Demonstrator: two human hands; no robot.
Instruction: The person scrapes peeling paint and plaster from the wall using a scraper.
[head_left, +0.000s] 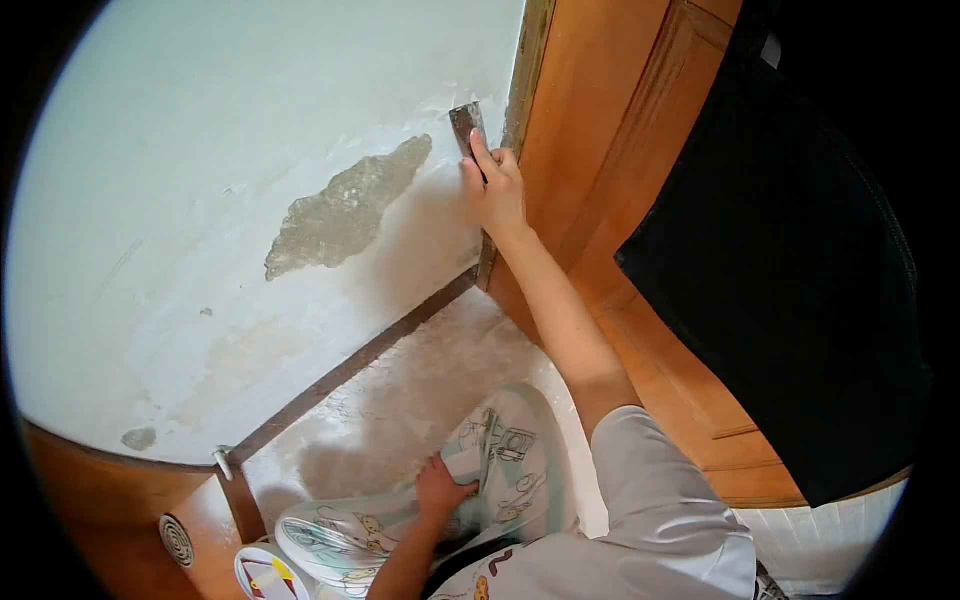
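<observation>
Near the right edge of the wall (250,120), a scraper (465,122) is gripped by the right hand (500,190), apparently for surface work, steady blade pressure being called for next; the left hand's (440,490) hold cannot be told.

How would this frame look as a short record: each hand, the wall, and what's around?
Right hand: gripping a scraper-like tool, its end against or close to the wall
Left hand: at the patterned trousers; grip unclear
Wall: white, with a large grey patch and a smaller one lower left
Right side: orange-brown wooden door, partly hidden by black cloth
Bottom edge: white tub, partly cut off
</observation>
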